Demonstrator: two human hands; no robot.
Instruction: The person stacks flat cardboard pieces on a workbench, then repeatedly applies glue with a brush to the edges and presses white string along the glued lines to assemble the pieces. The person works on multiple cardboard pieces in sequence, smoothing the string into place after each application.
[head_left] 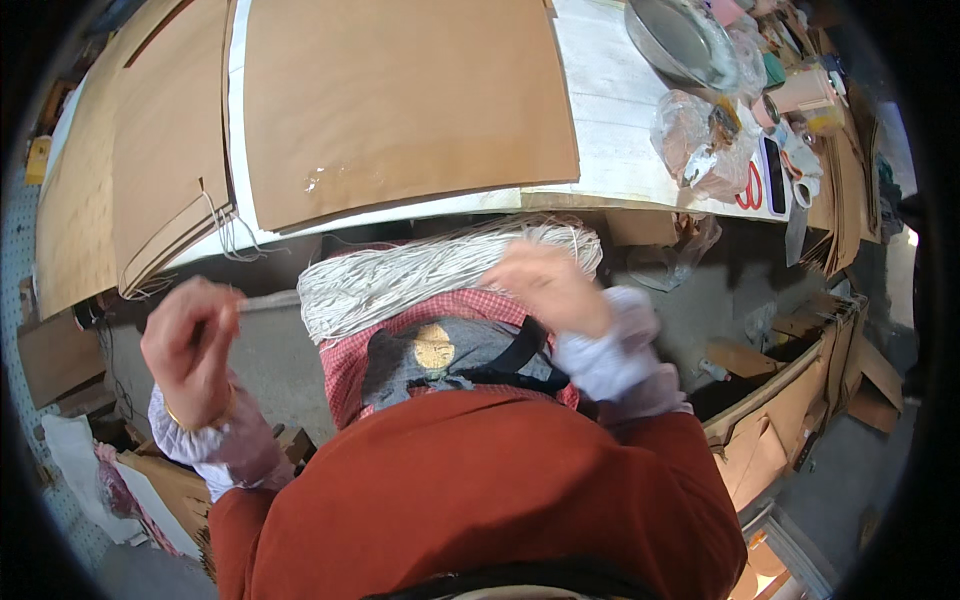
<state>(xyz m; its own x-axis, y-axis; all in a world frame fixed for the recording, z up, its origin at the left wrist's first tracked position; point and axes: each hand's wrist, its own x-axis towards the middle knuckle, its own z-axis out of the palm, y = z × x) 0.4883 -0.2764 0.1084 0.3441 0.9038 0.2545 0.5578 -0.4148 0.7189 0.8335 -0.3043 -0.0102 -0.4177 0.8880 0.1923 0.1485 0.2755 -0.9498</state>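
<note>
A thick bundle of white string [430, 275] lies across my lap on a red checked cloth [345, 375], below the table's near edge. To its left, my left hand [190, 350] is raised with the fingers closed. A thin pale length of string [270, 301] stretches from those fingers to the bundle's left end. My right hand [555, 285] hovers over the right part of the bundle, smeared by motion. Whether its fingers hold any strands cannot be made out.
Large brown cardboard sheets [410, 100] lie on the white-covered table [620, 130], with loose strings [225, 225] hanging at the left stack. A metal basin [680, 40], plastic bag [700, 140], red-handled scissors [750, 188] and phone [773, 175] are at the right. A cardboard box [780, 430] stands lower right.
</note>
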